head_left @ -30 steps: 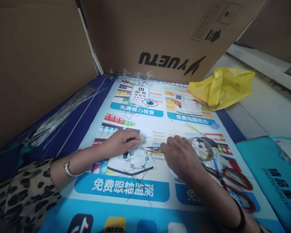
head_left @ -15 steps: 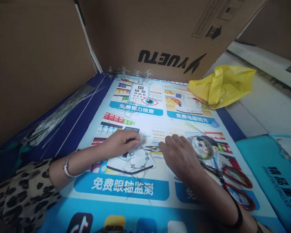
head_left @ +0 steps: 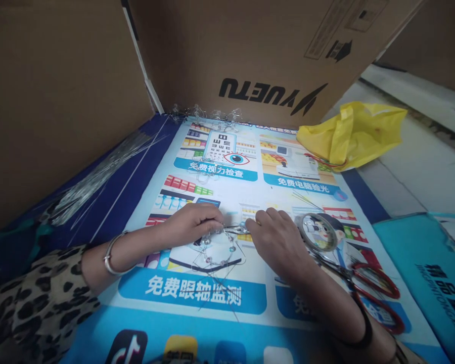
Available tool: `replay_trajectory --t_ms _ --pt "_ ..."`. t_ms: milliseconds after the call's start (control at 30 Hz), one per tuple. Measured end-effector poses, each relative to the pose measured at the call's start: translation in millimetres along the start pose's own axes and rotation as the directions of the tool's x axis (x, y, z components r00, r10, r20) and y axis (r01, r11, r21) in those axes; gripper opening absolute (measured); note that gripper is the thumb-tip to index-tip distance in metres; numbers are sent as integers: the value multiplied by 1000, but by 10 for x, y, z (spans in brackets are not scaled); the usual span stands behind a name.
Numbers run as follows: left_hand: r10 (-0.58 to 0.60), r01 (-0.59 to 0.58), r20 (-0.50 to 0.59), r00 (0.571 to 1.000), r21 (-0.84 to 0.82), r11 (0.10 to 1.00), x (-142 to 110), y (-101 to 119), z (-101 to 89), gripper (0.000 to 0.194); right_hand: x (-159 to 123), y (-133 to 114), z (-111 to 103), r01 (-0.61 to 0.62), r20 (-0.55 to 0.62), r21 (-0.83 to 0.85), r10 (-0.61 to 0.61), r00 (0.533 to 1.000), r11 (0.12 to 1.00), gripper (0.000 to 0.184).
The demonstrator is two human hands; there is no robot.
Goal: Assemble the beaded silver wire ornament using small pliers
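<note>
Between my hands lies a ring of thin wire with small beads (head_left: pixel 232 249), loose wire ends trailing toward me. My left hand (head_left: pixel 201 222) pinches the top of this beaded wire ring between thumb and fingers. A pair of pliers (head_left: pixel 237 230) sits in my closed right hand (head_left: pixel 275 240), its metal jaws pointing left and touching the wire by my left fingertips. Whether the jaws grip the wire is too fine to tell. Beside my right wrist are a roll of clear tape (head_left: pixel 318 231) and scissors with red handles (head_left: pixel 379 283), partly covered by my forearm.
A bundle of straight wires (head_left: pixel 94 177) lies at the left. Finished-looking wire pieces (head_left: pixel 227 117) rest along the back, below a cardboard box (head_left: pixel 242 50). A yellow bag (head_left: pixel 352 134) is at the back right, a teal bag (head_left: pixel 413 258) at the right. A printed poster (head_left: pixel 155 323) covers the surface.
The pliers have moved slightly left, so their jaws now reach the wire at my left fingertips. My left hand keeps its pinch. The whole view has shifted a little.
</note>
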State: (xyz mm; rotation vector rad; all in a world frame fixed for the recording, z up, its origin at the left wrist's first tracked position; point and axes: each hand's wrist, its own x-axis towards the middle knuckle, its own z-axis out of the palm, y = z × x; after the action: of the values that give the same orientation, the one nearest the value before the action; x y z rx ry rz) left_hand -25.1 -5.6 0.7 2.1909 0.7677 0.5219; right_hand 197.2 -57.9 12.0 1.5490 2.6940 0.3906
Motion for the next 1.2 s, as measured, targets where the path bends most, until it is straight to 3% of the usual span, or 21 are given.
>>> replay_trajectory --t_ms 333,833,1200 --pt "-82 91 59 995 -183 979 -4 -37 -13 17 13 -5 -27 2 24 14 -2 1000 1000 12" --pt "-75 84 61 995 -155 984 -15 -29 -29 16 6 26 -36 -13 54 42 10 998 999 9" --pt "-50 56 50 998 -141 988 -16 -39 -27 14 -123 145 -228 -17 138 128 -1 990 992 11"
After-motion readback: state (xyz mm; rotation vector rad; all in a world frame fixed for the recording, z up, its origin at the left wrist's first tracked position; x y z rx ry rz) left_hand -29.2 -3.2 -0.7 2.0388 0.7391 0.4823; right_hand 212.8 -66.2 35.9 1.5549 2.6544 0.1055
